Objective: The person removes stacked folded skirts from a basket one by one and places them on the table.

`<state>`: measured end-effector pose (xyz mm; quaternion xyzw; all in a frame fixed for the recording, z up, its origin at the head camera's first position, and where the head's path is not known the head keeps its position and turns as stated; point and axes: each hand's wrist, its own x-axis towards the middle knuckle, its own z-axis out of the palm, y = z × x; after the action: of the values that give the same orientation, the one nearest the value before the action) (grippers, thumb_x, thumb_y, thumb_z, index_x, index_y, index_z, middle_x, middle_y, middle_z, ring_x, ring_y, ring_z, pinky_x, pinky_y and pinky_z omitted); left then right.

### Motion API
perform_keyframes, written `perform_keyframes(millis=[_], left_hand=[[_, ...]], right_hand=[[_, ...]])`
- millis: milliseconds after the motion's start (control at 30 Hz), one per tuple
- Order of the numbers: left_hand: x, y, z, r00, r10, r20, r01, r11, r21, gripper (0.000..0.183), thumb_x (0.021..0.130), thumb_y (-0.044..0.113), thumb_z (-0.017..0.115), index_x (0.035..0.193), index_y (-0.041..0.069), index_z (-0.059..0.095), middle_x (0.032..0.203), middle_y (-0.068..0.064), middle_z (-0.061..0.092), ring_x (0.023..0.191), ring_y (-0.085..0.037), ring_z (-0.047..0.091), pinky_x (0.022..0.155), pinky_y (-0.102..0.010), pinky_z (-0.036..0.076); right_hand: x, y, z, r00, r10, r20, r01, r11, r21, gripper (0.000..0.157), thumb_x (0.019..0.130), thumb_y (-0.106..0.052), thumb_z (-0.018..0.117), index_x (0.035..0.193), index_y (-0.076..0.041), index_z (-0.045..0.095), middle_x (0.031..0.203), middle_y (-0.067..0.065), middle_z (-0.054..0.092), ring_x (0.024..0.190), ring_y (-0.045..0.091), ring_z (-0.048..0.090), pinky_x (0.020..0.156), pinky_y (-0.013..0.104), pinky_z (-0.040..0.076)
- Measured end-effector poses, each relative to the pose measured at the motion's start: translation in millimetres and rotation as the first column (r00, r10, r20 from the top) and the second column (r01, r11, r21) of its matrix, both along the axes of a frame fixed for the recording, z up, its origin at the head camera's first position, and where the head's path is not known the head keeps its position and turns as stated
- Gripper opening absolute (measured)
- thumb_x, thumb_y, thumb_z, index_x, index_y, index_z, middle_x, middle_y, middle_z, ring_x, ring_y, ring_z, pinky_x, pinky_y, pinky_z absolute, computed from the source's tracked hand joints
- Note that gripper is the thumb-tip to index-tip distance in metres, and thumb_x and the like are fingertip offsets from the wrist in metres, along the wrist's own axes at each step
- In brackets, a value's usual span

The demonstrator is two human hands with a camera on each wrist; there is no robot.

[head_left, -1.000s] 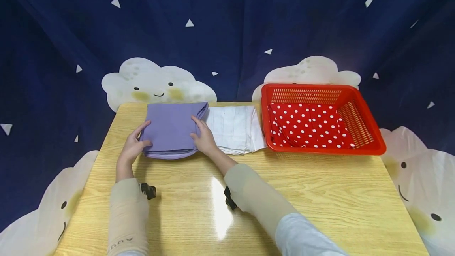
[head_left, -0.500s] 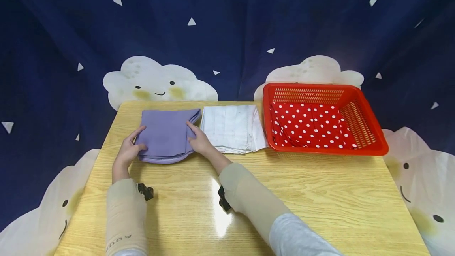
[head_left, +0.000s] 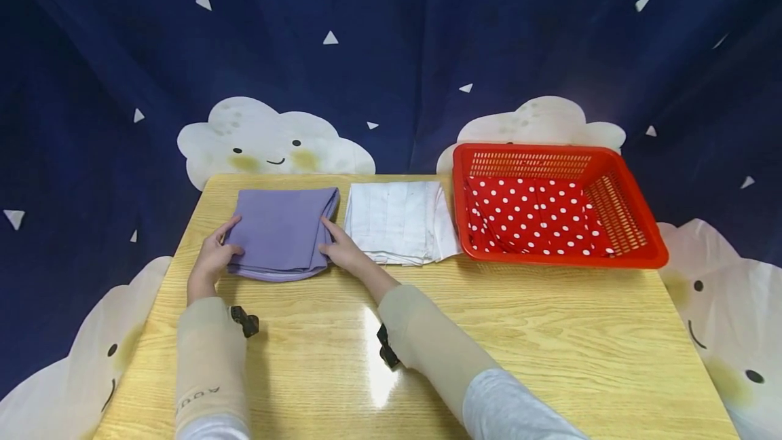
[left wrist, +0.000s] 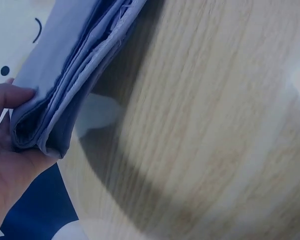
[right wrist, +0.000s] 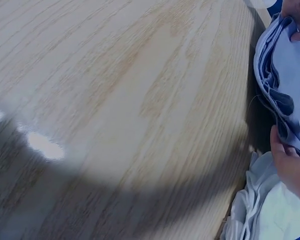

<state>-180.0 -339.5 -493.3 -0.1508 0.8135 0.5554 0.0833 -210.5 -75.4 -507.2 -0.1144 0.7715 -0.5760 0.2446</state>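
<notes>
A folded purple cloth lies in several layers at the table's back left, held between two hands. My left hand grips its left edge; in the left wrist view the thumb presses on top while the rest of the hand wraps below the layered end. On the opposite edge, my right hand pinches the folded side, its fingers around the lower corner in the right wrist view. A shadow falls on the wood beneath the cloth's front edge. Just right of it lies a folded white cloth.
A red plastic basket stands at the back right, with red polka-dot fabric inside. The white cloth's right end reaches the basket's side. A dark blue curtain with clouds hangs behind the wooden table.
Both hands have shifted the purple cloth left and slightly nearer, so it no longer overlaps the white cloth and a gap shows between them. The basket and white cloth stay put.
</notes>
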Motion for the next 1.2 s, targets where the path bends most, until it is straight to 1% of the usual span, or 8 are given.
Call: perform_keyframes(millis=[233, 333, 533, 667, 767, 867, 1033, 1200], left_hand=[[-1.8, -3, -11.0, 0.996, 0.08, -0.039, -0.082, 0.995, -0.057, 0.078, 0.072, -0.015, 0.043, 0.143, 0.009, 0.025, 0.151, -0.015, 0.007, 0.137, -0.031, 0.003, 0.11, -0.045, 0.009], [-1.3, -2, -17.6, 0.989, 0.141, -0.054, -0.145, 0.987, -0.076, 0.075, 0.072, -0.015, 0.044, 0.142, 0.01, 0.03, 0.151, -0.013, 0.013, 0.137, -0.028, 0.007, 0.11, -0.042, 0.012], [4.9, 2, -32.3, 0.955, 0.291, -0.051, -0.294, 0.955, -0.051, 0.069, 0.078, -0.013, 0.045, 0.141, 0.012, 0.034, 0.15, -0.01, 0.019, 0.136, -0.029, 0.016, 0.108, -0.041, 0.021], [7.1, 3, -40.4, 0.929, 0.359, -0.091, -0.363, 0.931, -0.039, 0.064, 0.079, -0.013, 0.047, 0.139, 0.006, 0.036, 0.148, -0.014, 0.025, 0.135, -0.031, 0.02, 0.109, -0.039, 0.02], [7.3, 4, -43.6, 0.92, 0.377, -0.109, -0.384, 0.922, -0.049, 0.062, 0.08, -0.013, 0.048, 0.138, 0.004, 0.037, 0.146, -0.018, 0.026, 0.135, -0.03, 0.019, 0.11, -0.038, 0.018], [7.6, 5, -44.2, 0.92, 0.38, -0.095, -0.386, 0.921, -0.055, 0.062, 0.081, -0.011, 0.047, 0.139, 0.004, 0.036, 0.147, -0.017, 0.026, 0.136, -0.029, 0.017, 0.111, -0.036, 0.015], [9.0, 8, -42.0, 0.913, 0.398, -0.085, -0.403, 0.914, -0.052, 0.061, 0.081, -0.011, 0.045, 0.14, 0.005, 0.036, 0.148, -0.017, 0.024, 0.137, -0.028, 0.015, 0.111, -0.037, 0.014], [11.0, 17, -39.2, 0.882, 0.456, -0.117, -0.467, 0.879, -0.093, 0.057, 0.081, -0.009, 0.046, 0.137, 0.001, 0.04, 0.144, -0.021, 0.029, 0.135, -0.032, 0.021, 0.11, -0.037, 0.018]], right_hand=[[4.6, 6, -7.9, 0.998, 0.052, 0.04, -0.05, 0.998, -0.04, 0.056, 0.099, -0.031, 0.034, 0.147, -0.012, 0.013, 0.152, 0.009, 0.012, 0.139, 0.022, 0.01, 0.111, 0.036, 0.01], [6.5, 7, -11.7, 0.996, 0.085, 0.028, -0.084, 0.996, -0.032, 0.056, 0.1, -0.036, 0.024, 0.148, -0.011, 0.009, 0.153, 0.008, 0.008, 0.139, 0.021, 0.005, 0.112, 0.036, 0.007], [10.9, 9, -18.8, 0.992, 0.125, 0.02, -0.125, 0.992, 0.005, 0.057, 0.1, -0.041, 0.016, 0.148, -0.014, 0.003, 0.153, 0.004, 0.0, 0.139, 0.019, -0.002, 0.111, 0.037, 0.002], [12.2, 11, -23.2, 0.99, 0.142, 0.02, -0.142, 0.99, 0.0, 0.055, 0.099, -0.041, 0.011, 0.148, -0.017, 0.0, 0.153, 0.001, -0.002, 0.139, 0.019, -0.003, 0.111, 0.039, 0.002], [13.0, 11, -22.9, 0.988, 0.156, 0.02, -0.156, 0.988, -0.013, 0.054, 0.1, -0.04, 0.011, 0.148, -0.017, -0.001, 0.153, 0.001, -0.003, 0.139, 0.02, -0.004, 0.111, 0.04, 0.001], [13.8, 12, -20.3, 0.986, 0.164, 0.02, -0.164, 0.986, -0.012, 0.054, 0.1, -0.039, 0.011, 0.148, -0.016, -0.001, 0.153, 0.002, -0.003, 0.139, 0.02, -0.003, 0.111, 0.04, 0.002], [14.6, 15, -13.3, 0.982, 0.186, 0.024, -0.187, 0.982, 0.029, 0.056, 0.099, -0.042, 0.015, 0.148, -0.018, -0.001, 0.153, 0.0, -0.002, 0.139, 0.018, -0.001, 0.111, 0.039, 0.004], [13.8, 16, -6.0, 0.974, 0.228, -0.011, -0.225, 0.967, 0.121, 0.058, 0.099, -0.038, 0.026, 0.148, -0.015, 0.006, 0.153, 0.005, 0.004, 0.139, 0.021, 0.002, 0.112, 0.038, 0.007]])
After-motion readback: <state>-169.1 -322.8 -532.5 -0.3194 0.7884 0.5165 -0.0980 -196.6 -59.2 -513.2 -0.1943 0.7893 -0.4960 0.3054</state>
